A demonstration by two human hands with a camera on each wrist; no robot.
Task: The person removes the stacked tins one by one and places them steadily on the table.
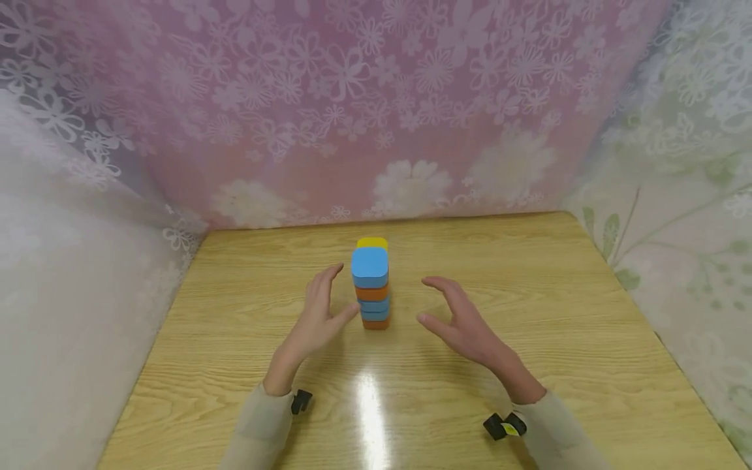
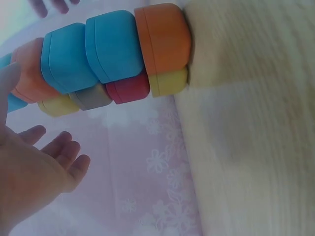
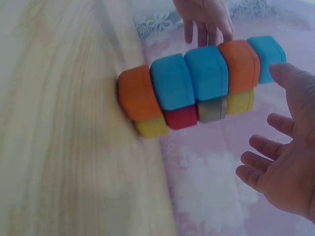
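Observation:
Small rounded square boxes, each with a seam near its top, stand in two upright stacks on the table. In the front stack, a blue box [image 1: 370,264] tops an orange box [image 1: 372,294], two blue boxes [image 2: 115,46] and a bottom orange box [image 3: 138,93]. Behind it, the rear stack has a yellow box [image 1: 373,242] on top, then a grey box [image 2: 92,97], a red box [image 3: 181,117] and another yellow box [image 2: 170,82]. My left hand [image 1: 317,323] is close on the left, fingers spread; thumb contact cannot be told. Farther off, my right hand [image 1: 467,326] is apart from the stacks, holding nothing.
The stacks stand on a wood-grain table [image 1: 235,352]. A pink flowered cloth [image 1: 364,130] hangs along its back edge. Pale cloths hang at the left [image 1: 70,274] and right [image 1: 681,215] sides. Dark devices [image 1: 504,425] sit at both wrists.

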